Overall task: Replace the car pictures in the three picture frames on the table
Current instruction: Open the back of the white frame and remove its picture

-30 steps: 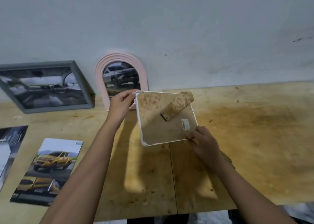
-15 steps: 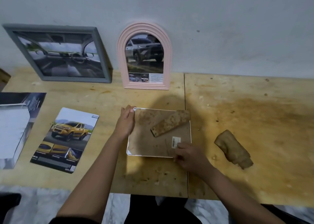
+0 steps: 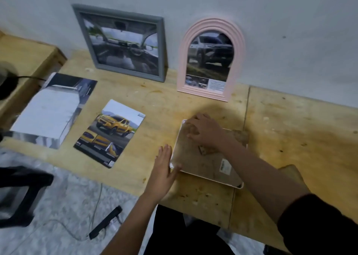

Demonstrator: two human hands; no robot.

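A white square picture frame (image 3: pixel 195 163) lies face down near the table's front edge, its brown backing and fold-out stand (image 3: pixel 241 136) facing up. My right hand (image 3: pixel 206 131) rests on the backing near the far left corner, fingers bent onto the board. My left hand (image 3: pixel 164 167) lies flat with straight fingers against the frame's left edge. A grey frame (image 3: pixel 120 43) with a car-interior picture and a pink arched frame (image 3: pixel 211 61) with an SUV picture lean on the wall. A loose yellow pickup picture (image 3: pixel 110 132) lies left of the white frame.
Another large car print (image 3: pixel 52 109) lies at the table's left end beside a wooden box (image 3: pixel 25 57). A brown loose piece (image 3: pixel 290 172) shows behind my right forearm. The wooden table (image 3: pixel 300 130) extends right. On the floor are a black stool (image 3: pixel 19 192) and a power strip (image 3: pixel 105 221).
The white frame went from held in the air to lying face down on the table. My right hand moved from its near corner to the far left corner; my left hand let go and lies flat beside it.
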